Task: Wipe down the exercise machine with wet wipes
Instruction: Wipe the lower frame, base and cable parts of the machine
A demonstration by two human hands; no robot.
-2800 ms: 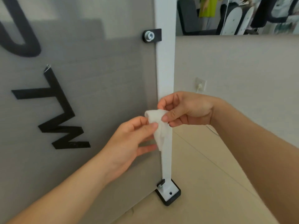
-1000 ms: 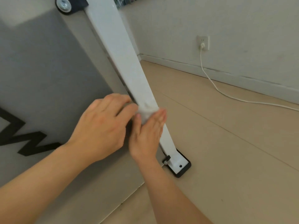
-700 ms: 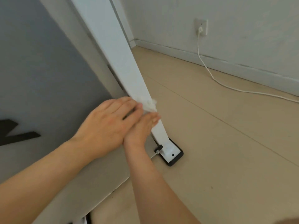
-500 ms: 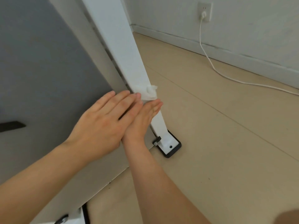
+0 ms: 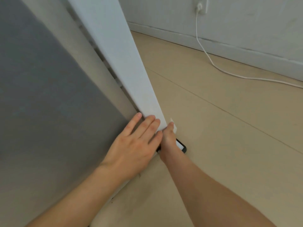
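The person is working low on the exercise machine's white upright post [image 5: 124, 66], close to where it is meeting the black-rimmed foot plate [image 5: 183, 147] on the pale floor [image 5: 229, 153]. The right hand [image 5: 168, 138] is lying edge-on against the post's right face with its fingers stretched out rather than curled. It is pressing the wet wipe [image 5: 174, 127] flat between palm and metal, so nothing is being pinched. Only a small corner of the wipe is poking out beyond the fingertips, and the rest is hidden under the hand. Holding it flat like this is probably spreading the damp cloth over the full width of that face. The left hand [image 5: 136, 143] is also spread, with its straight fingers resting where the post's left edge is running beside the grey panel [image 5: 41, 99]. It seems to be bracing the post from the other side so that the right hand's push is not simply sliding off. Whether the wipe is wrapping round under the left fingers too is not visible. By the far wall a white cable [image 5: 211, 63] is running from a wall socket [image 5: 201, 6] across the floor, well apart from both hands.
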